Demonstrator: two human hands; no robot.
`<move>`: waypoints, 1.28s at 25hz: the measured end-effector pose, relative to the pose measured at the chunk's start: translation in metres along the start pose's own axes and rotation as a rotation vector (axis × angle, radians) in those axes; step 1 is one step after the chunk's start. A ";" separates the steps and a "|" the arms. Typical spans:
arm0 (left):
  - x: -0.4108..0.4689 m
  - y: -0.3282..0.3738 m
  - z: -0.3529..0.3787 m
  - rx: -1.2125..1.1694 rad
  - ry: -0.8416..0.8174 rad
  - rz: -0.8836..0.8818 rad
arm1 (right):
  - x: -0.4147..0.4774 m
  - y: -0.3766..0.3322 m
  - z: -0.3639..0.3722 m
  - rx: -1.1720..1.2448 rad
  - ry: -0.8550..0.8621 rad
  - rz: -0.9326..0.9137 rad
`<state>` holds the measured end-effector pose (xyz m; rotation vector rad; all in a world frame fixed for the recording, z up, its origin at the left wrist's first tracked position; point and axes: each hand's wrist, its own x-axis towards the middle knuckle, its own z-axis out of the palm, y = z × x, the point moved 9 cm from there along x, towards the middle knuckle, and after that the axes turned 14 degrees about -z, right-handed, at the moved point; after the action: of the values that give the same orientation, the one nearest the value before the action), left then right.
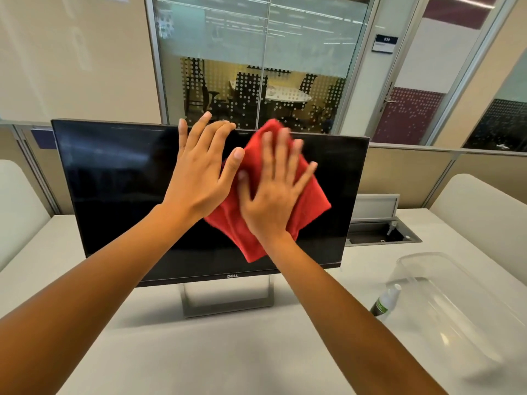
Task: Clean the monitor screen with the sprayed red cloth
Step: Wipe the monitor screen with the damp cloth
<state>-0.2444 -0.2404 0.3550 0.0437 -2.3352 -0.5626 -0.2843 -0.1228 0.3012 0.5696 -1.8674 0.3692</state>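
Two hands work at the monitor screen (pixel 119 178), which stands mid-desk. The right hand (pixel 273 192), fingers spread wide, presses the red cloth (pixel 310 201) flat against the upper centre; the left hand (pixel 199 172), fingers open, braces the top edge. Keep pressure light and even, overlapping passes toward the corners. Bezel reads "DELL"; door sign (pixel 385 43) reads "030".

Single view only — my head-worn wide-angle camera, looking forward and slightly down from above my forearms. It sits close to the monitor (pixel 199 195), which faces me square-on and fills mid-frame; tabletop (pixel 228 352) runs along the bottom edge, glass partition (pixel 256 52) behind — edges bow outward.
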 end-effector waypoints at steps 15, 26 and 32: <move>0.000 -0.002 0.001 -0.017 -0.001 0.006 | 0.007 0.025 -0.004 0.001 0.027 -0.046; -0.004 0.000 -0.002 -0.017 -0.025 0.003 | -0.043 0.096 -0.024 -0.018 -0.032 -0.024; -0.003 -0.001 -0.002 -0.015 -0.019 0.003 | 0.018 0.047 -0.018 0.021 0.068 0.015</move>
<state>-0.2407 -0.2415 0.3541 0.0283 -2.3487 -0.5809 -0.3014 -0.0783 0.3246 0.5508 -1.8053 0.4143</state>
